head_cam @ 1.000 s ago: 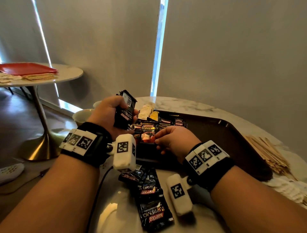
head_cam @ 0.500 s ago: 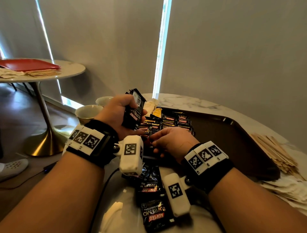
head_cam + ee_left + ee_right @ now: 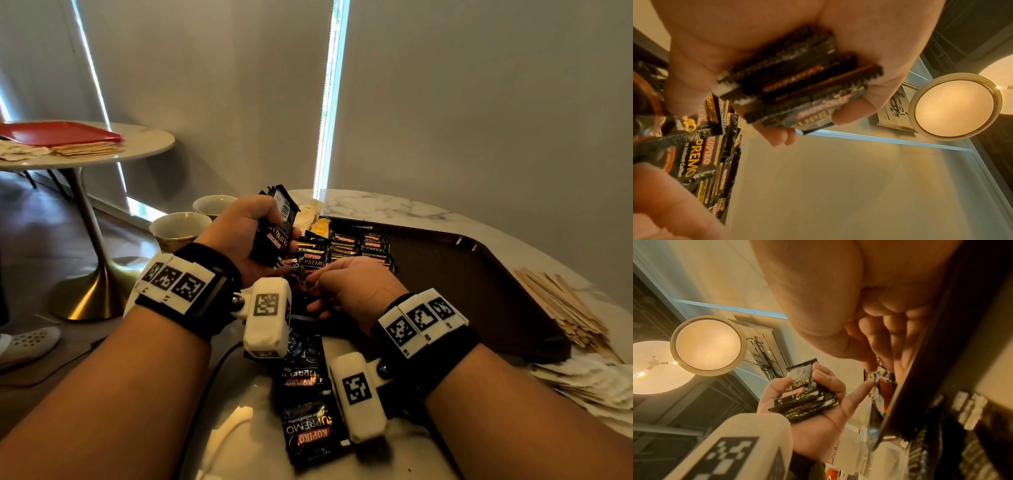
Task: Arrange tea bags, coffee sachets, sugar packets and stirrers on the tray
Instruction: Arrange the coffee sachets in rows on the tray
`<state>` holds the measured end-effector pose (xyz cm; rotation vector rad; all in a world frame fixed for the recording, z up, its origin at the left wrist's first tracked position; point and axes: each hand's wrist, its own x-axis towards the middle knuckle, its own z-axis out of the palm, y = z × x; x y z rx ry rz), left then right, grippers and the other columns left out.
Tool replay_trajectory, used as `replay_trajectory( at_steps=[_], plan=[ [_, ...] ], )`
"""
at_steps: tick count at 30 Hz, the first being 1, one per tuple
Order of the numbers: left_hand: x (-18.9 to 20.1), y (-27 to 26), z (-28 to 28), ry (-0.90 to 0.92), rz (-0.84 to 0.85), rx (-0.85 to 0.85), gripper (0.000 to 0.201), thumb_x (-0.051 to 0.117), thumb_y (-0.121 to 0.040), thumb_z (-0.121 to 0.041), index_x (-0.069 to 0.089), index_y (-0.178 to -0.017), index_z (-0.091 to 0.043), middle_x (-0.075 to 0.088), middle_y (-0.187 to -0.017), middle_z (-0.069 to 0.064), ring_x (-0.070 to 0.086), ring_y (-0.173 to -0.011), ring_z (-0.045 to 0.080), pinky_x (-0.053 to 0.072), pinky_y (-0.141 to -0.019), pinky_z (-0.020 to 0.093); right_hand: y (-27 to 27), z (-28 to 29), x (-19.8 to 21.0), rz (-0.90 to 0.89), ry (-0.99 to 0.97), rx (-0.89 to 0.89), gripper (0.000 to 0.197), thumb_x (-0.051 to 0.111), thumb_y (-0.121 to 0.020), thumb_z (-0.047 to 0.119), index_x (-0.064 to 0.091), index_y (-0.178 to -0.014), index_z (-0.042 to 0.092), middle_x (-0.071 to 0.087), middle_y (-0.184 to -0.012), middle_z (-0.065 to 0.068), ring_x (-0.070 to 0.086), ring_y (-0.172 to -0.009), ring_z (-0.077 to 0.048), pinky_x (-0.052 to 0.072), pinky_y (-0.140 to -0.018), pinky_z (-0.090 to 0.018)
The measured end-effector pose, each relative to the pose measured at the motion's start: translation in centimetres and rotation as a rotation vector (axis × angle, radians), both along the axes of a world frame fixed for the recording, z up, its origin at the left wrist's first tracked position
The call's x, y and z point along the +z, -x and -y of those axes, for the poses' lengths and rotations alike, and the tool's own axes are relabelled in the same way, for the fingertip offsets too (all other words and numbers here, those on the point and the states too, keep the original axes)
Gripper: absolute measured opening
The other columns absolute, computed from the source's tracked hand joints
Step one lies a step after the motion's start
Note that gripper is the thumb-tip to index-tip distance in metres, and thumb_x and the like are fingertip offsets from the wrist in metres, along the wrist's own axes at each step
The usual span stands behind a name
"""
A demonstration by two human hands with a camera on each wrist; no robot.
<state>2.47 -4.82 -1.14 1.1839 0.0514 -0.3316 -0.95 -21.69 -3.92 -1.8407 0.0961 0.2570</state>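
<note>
My left hand (image 3: 239, 236) grips a stack of black coffee sachets (image 3: 275, 229) upright over the near left corner of the brown tray (image 3: 479, 274). The left wrist view shows the stack (image 3: 797, 81) edge-on in the palm. Just to its right, my right hand (image 3: 349, 284) pinches a single coffee sachet (image 3: 303, 277) at the tray's near edge. In the right wrist view the left thumb reaches this sachet (image 3: 877, 374). Rows of coffee sachets (image 3: 359, 245) lie in the tray's left part, with yellow and pale packets (image 3: 320, 226) behind them.
Loose coffee sachets (image 3: 308, 428) lie on the marble table in front of the tray. Wooden stirrers (image 3: 561, 308) and white paper packets (image 3: 589, 383) are piled right of it. Two bowls (image 3: 178, 228) stand at the left. A second table holds a red tray (image 3: 58, 132).
My right hand has drawn one sachet from the tray's near rows towards the left hand and turned it on edge. The left hand still holds its stack.
</note>
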Motion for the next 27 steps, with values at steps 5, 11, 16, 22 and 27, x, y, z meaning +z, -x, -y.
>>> replay_trajectory(
  at_steps=[5,11,16,22,27],
  plan=[
    [-0.14,0.05,0.21,0.022,0.011,0.002,0.041,0.042,-0.086,-0.014,0.051,-0.124,-0.003,0.065,-0.076,0.009,0.061,-0.065,0.019,0.05,-0.086,0.046,-0.02,0.06,-0.17,0.011,0.003,-0.005,0.013,0.059,-0.094,0.004,0.067,-0.101,-0.002,0.069,-0.088,-0.018,0.068,-0.071,-0.028,0.056,-0.064,-0.036],
    [0.07,0.25,0.27,0.026,0.018,-0.017,0.032,0.04,-0.09,-0.012,0.05,-0.119,-0.003,0.062,-0.092,0.013,0.06,-0.073,0.021,0.054,-0.078,0.044,-0.28,0.37,-0.36,0.024,-0.051,-0.042,0.011,0.058,-0.094,0.004,0.068,-0.096,0.002,0.07,-0.086,-0.017,0.069,-0.076,-0.03,0.057,-0.079,-0.044],
    [-0.18,0.14,0.16,0.026,0.021,0.01,0.036,0.043,-0.088,-0.013,0.05,-0.122,-0.003,0.064,-0.095,0.014,0.062,-0.073,0.022,0.055,-0.077,0.046,-0.22,0.25,-0.34,0.012,-0.082,-0.026,0.019,0.052,-0.093,-0.004,0.069,-0.093,0.005,0.07,-0.087,-0.018,0.068,-0.08,-0.033,0.056,-0.085,-0.048],
    [-0.23,-0.03,0.22,-0.025,-0.002,0.014,0.035,0.041,-0.089,-0.013,0.049,-0.121,-0.001,0.064,-0.09,0.012,0.06,-0.071,0.022,0.051,-0.078,0.043,-0.3,0.09,-0.08,0.029,-0.125,-0.034,0.019,0.051,-0.094,-0.006,0.066,-0.091,0.006,0.067,-0.104,-0.019,0.071,-0.084,-0.03,0.056,-0.094,-0.047],
    [-0.24,-0.03,0.24,-0.068,-0.017,0.011,0.034,0.041,-0.09,-0.013,0.051,-0.119,0.0,0.063,-0.087,0.01,0.06,-0.07,0.021,0.051,-0.072,0.04,-0.37,0.05,-0.18,0.041,-0.121,-0.065,0.014,0.054,-0.094,-0.004,0.064,-0.093,0.006,0.066,-0.11,-0.02,0.071,-0.082,-0.027,0.059,-0.084,-0.042]
  ],
)
